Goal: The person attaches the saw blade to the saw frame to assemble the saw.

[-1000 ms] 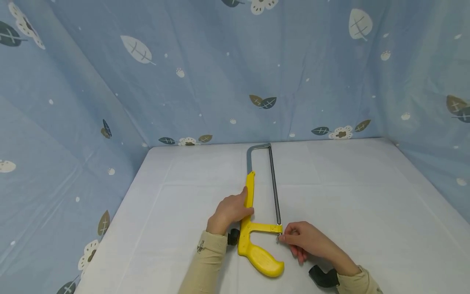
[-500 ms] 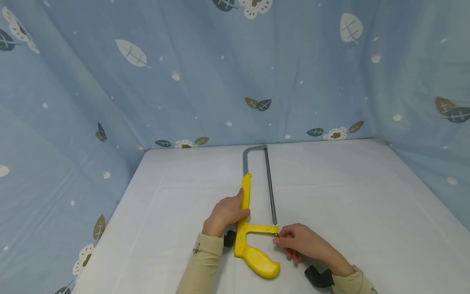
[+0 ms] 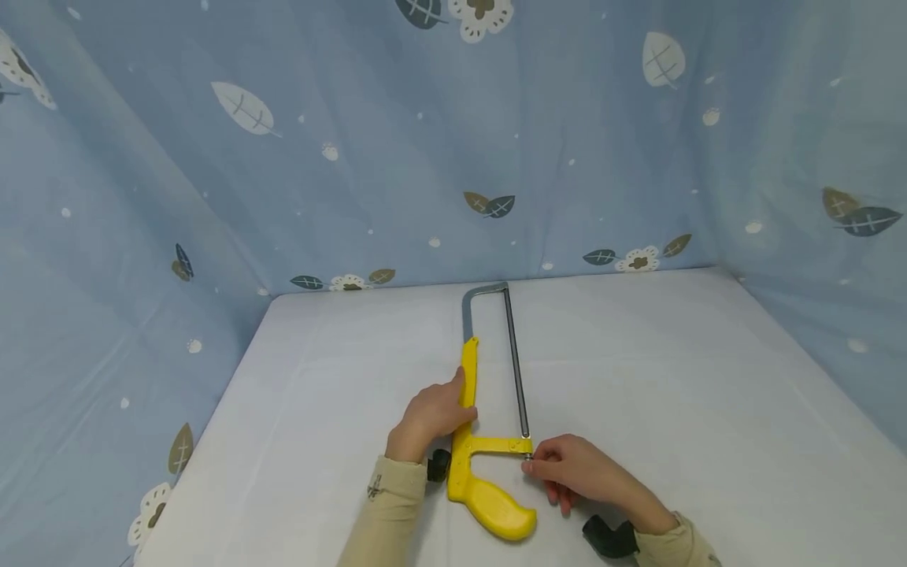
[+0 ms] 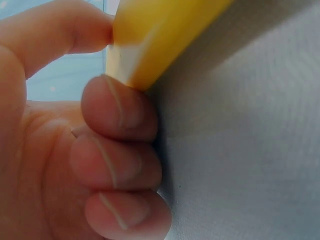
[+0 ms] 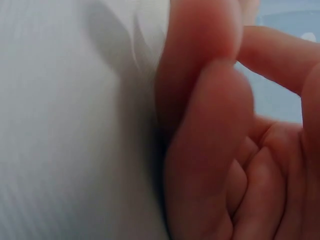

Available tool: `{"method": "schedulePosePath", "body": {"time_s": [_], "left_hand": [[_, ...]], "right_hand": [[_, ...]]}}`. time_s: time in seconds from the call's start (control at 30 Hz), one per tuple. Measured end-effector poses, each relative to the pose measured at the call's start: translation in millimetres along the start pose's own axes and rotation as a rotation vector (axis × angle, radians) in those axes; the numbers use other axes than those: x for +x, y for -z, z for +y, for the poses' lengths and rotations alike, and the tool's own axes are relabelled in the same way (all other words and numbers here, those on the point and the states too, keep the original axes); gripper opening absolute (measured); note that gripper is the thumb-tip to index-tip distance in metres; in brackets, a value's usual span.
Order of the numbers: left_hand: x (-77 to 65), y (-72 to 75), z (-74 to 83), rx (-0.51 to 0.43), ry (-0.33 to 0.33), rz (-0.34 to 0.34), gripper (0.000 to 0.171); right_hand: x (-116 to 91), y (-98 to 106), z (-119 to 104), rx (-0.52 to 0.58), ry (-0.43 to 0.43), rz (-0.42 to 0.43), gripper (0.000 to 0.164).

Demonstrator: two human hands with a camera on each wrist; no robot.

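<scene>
A hacksaw with a yellow handle (image 3: 499,510) lies flat on the white tabletop, its grey bow pointing away from me. The blade (image 3: 516,362) runs along its right side. My left hand (image 3: 432,409) grips the yellow frame, thumb and fingers on opposite sides of the bar. In the left wrist view, curled fingertips (image 4: 120,107) sit against the yellow edge (image 4: 165,40), close over the cloth. My right hand (image 3: 577,468) pinches the small wing nut (image 3: 528,457) at the blade's near end; thumb and forefinger mostly cover it. The right wrist view shows curled fingers (image 5: 210,150), with the nut hidden.
The white tablecloth (image 3: 638,354) spreads out on both sides of the saw. Behind and to the sides hangs a blue curtain (image 3: 397,157) printed with leaves and flowers. A black wrist camera (image 3: 609,537) is worn under the right wrist.
My right thumb has slid forward over the wing nut, which showed more a second ago. The left hand keeps its grip on the frame. The head view has shifted slightly.
</scene>
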State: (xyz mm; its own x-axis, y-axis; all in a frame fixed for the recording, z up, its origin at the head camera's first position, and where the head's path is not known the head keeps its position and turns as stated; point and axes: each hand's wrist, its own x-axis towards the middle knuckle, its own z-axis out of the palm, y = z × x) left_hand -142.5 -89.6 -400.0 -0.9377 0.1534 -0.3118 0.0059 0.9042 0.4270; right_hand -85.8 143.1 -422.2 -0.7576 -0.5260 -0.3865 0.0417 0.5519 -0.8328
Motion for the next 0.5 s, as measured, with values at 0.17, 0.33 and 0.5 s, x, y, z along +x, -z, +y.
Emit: {"method": "schedulePosePath", "body": {"time_s": [0.17,0.33,0.5], "left_hand": [[-0.9,-3.6,-0.9,-0.02,-0.015,-0.006,0.076],[-1.1,-1.7,-0.5,-0.006,-0.017,0.003,0.076],[-3.9,0.1,-2.8,-0.011,-0.012,0.006,0.076]], "right_hand": [[-3.5,1.9,2.9,0.01,0.007,-0.027,0.036],[-2.8,2.6,3.5,0.051,0.012,-0.038,0.036],[-1.7,1.1,3.3,0.058,0.019,-0.04,0.039]]}}
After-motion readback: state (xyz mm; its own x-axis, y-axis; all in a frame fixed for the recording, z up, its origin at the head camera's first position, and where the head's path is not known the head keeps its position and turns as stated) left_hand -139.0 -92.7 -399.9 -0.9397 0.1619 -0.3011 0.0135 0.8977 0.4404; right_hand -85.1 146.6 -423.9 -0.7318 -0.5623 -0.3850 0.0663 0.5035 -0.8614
